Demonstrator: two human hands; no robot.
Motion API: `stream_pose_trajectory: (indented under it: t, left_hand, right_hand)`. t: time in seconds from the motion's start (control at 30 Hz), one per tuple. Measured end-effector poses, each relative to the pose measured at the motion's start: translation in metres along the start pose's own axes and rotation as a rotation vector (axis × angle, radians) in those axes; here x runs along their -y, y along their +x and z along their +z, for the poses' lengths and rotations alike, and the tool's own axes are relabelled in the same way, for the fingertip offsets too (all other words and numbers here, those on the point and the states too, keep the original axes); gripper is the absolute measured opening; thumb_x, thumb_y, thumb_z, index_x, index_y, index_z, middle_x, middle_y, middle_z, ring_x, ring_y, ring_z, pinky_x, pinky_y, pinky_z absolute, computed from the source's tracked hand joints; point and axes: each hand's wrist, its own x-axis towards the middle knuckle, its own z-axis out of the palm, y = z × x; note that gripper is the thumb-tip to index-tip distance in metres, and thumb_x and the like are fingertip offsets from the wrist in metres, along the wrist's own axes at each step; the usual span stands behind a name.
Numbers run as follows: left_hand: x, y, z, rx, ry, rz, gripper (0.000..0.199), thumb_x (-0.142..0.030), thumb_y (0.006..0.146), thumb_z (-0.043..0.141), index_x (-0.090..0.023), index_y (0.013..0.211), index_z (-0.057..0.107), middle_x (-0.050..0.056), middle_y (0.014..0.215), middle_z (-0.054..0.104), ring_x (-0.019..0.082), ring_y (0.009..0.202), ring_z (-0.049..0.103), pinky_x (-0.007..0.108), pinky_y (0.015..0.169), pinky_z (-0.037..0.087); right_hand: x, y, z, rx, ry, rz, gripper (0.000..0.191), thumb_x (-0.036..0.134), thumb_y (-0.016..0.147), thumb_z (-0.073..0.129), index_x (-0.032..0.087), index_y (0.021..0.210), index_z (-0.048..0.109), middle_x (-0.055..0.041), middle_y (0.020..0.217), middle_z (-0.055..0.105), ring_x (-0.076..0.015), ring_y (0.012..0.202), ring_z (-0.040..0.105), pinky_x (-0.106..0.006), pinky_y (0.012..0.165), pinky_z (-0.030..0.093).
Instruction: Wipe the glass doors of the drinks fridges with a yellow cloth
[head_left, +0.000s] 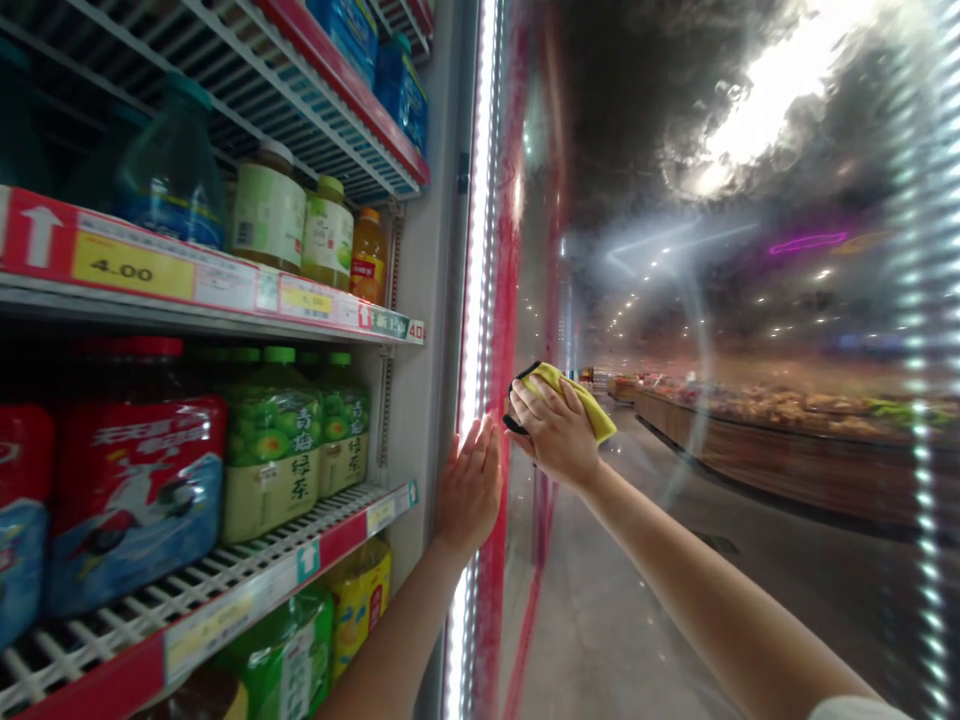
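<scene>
My right hand (pixel 556 432) presses a yellow cloth (pixel 594 412) with a black edge against the misted glass door (pixel 660 560). Its fingers lie over the cloth, and a corner hangs out past them on the right. My left hand (pixel 472 488) is laid flat, fingers stretched out, on the upright frame beside the bright light strip (pixel 456 640). It holds nothing. A red band (pixel 510 300) runs up the door between the two hands.
To the left, cooler shelves (pixel 225 590) carry green tea bottles (pixel 274 440), red drink packs (pixel 139 470) and juice bottles (pixel 367 258). Price labels (pixel 133 265) line the shelf fronts. Through the glass, a long produce counter (pixel 750 450) shows across the floor.
</scene>
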Motion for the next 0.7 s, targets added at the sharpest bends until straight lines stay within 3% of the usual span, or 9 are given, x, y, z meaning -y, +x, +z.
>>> stream_pose_trajectory:
  t: [0.07, 0.23, 0.4, 0.6, 0.7]
  left_hand:
    - [0.002, -0.002, 0.001, 0.007, 0.002, -0.01, 0.079, -0.009, 0.098, 0.039, -0.015, 0.165, -0.003, 0.013, 0.167, 0.03, 0.025, 0.157, 0.023, 0.05, 0.127, 0.029]
    - [0.005, -0.003, 0.0, 0.004, 0.021, -0.044, 0.08, -0.013, 0.1, 0.04, -0.017, 0.164, -0.008, 0.011, 0.167, 0.03, 0.024, 0.157, 0.022, 0.052, 0.127, 0.028]
    - [0.011, 0.0, -0.009, -0.006, 0.041, -0.058, 0.078, -0.012, 0.1, 0.04, -0.017, 0.165, -0.002, 0.012, 0.167, 0.029, 0.025, 0.157, 0.022, 0.052, 0.129, 0.024]
    - [0.017, 0.0, -0.017, -0.011, 0.07, -0.072, 0.072, -0.015, 0.1, 0.042, -0.015, 0.165, 0.011, 0.013, 0.166, 0.031, 0.025, 0.156, 0.025, 0.05, 0.129, 0.025]
    - [0.017, 0.004, -0.018, -0.003, 0.08, -0.083, 0.067, -0.014, 0.101, 0.041, -0.014, 0.164, 0.018, 0.013, 0.165, 0.034, 0.026, 0.156, 0.027, 0.05, 0.128, 0.027]
  right_hand:
    - [0.003, -0.004, 0.002, 0.041, 0.036, -0.076, 0.046, 0.037, 0.102, 0.055, 0.024, 0.146, 0.057, -0.0042, 0.15, 0.06, -0.0286, 0.143, 0.05, -0.053, 0.129, 0.022]
    - [-0.009, 0.001, 0.008, 0.11, 0.126, -0.155, 0.042, 0.022, 0.103, 0.05, 0.037, 0.14, 0.063, 0.0057, 0.142, 0.066, -0.0227, 0.14, 0.054, -0.045, 0.128, 0.03]
    - [-0.007, 0.033, 0.018, 0.107, 0.143, -0.111, 0.041, 0.025, 0.102, 0.052, 0.032, 0.141, 0.063, 0.0013, 0.146, 0.063, -0.0268, 0.142, 0.052, -0.051, 0.126, 0.033]
    - [0.002, 0.016, 0.026, 0.179, 0.193, -0.316, 0.041, 0.021, 0.099, 0.054, 0.032, 0.136, 0.067, 0.0028, 0.137, 0.07, -0.0244, 0.135, 0.059, -0.048, 0.126, 0.035]
    - [-0.001, 0.03, 0.028, 0.197, 0.178, -0.289, 0.043, 0.018, 0.098, 0.052, 0.034, 0.135, 0.067, 0.0033, 0.135, 0.071, -0.0255, 0.136, 0.058, -0.051, 0.126, 0.034]
